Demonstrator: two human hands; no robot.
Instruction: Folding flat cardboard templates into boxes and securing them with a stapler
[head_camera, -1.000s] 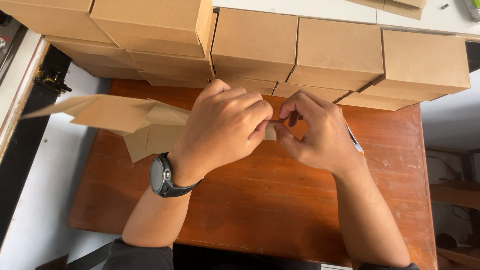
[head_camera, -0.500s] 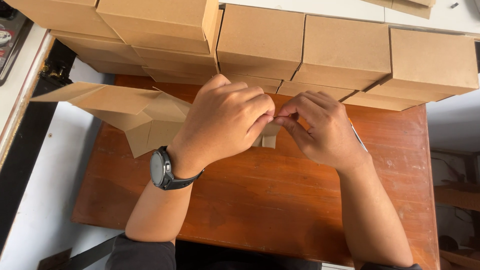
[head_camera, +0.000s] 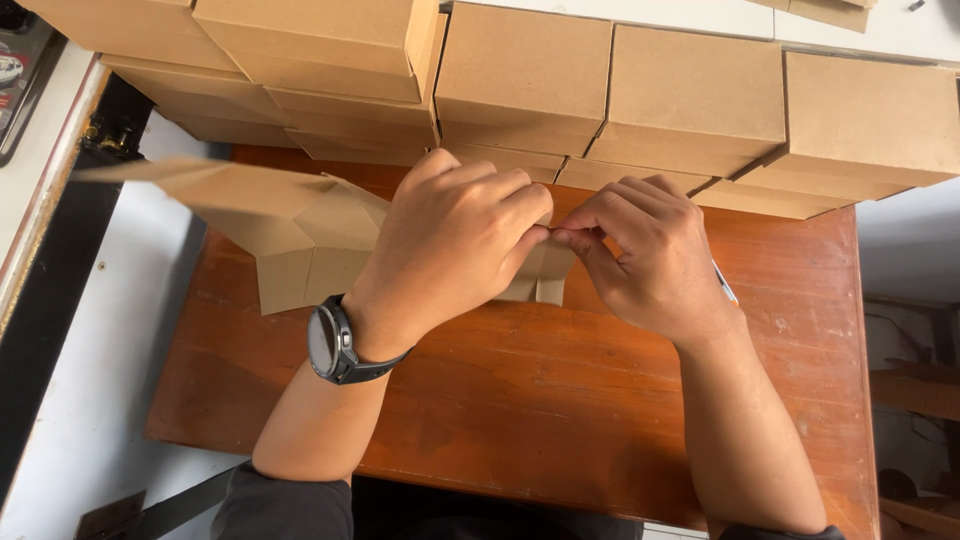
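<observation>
A flat brown cardboard box blank (head_camera: 290, 225) is held just above the reddish wooden table (head_camera: 520, 400), its flaps spreading out to the left. My left hand (head_camera: 450, 240), with a black watch on the wrist, is closed over the blank's right part. My right hand (head_camera: 645, 255) pinches a small folded flap of the same blank, fingertips meeting those of the left hand. The part of the blank under my hands is hidden.
Several closed brown cardboard boxes (head_camera: 690, 95) are stacked in rows along the table's far edge. A white floor (head_camera: 90, 360) lies left of the table. A thin pen-like object (head_camera: 722, 285) peeks out by my right wrist.
The hands have drawn together and both now pinch the flap. The blank has shifted slightly, its left flaps swinging and its lower flap dropping below the hands.
</observation>
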